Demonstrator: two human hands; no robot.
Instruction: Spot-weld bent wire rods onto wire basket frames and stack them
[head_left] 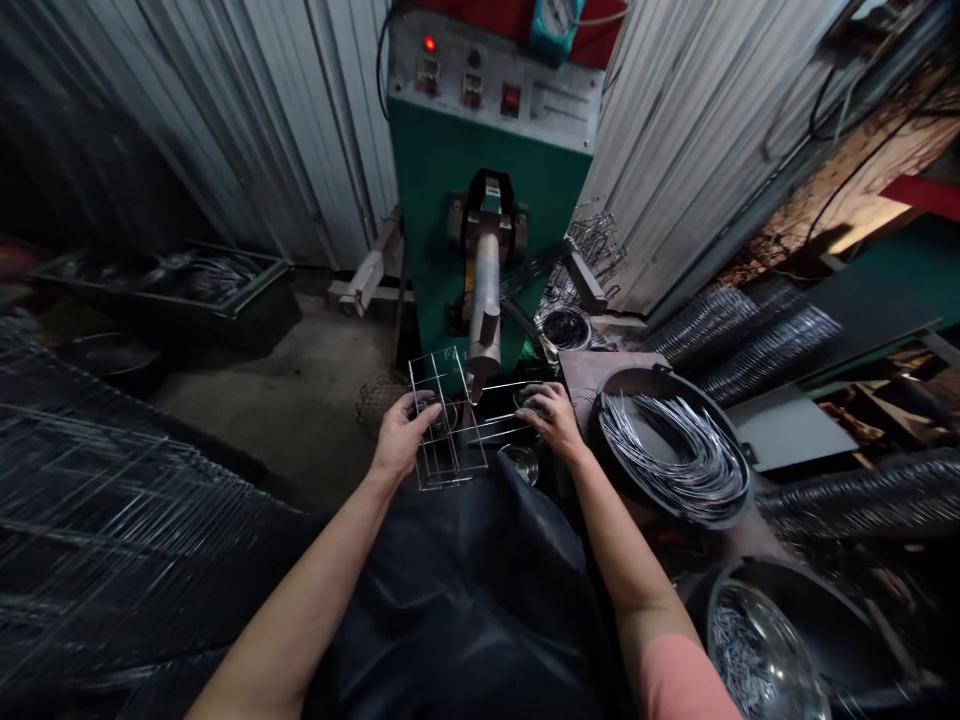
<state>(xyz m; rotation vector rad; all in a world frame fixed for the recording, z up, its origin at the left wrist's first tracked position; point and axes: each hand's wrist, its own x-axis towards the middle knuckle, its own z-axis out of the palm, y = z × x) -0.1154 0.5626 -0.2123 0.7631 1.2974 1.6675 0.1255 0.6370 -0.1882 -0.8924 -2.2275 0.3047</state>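
Observation:
My left hand [401, 437] is closed round the side of a small wire rack [437, 465], a frame of thin crossed metal rods standing upright. My right hand [555, 420] pinches the right end of a long bent wire [495, 428], whose two legs run left to the rack. Right above the wires is the tip of a spot welder's electrode arm [486, 300], close to where wire and rack meet. Whether tip and wire touch, I cannot tell. The green welding machine [427, 160] stands straight ahead, a red light lit on its panel.
A round pan [609, 440] of curved wires sits on a stand to my right. Below it is a metal bowl [795, 640] of short wire pieces. Stacked wire racks [112, 500] fill the left side. A bin [247, 310] stands on the floor; a dark apron [465, 600] covers my lap.

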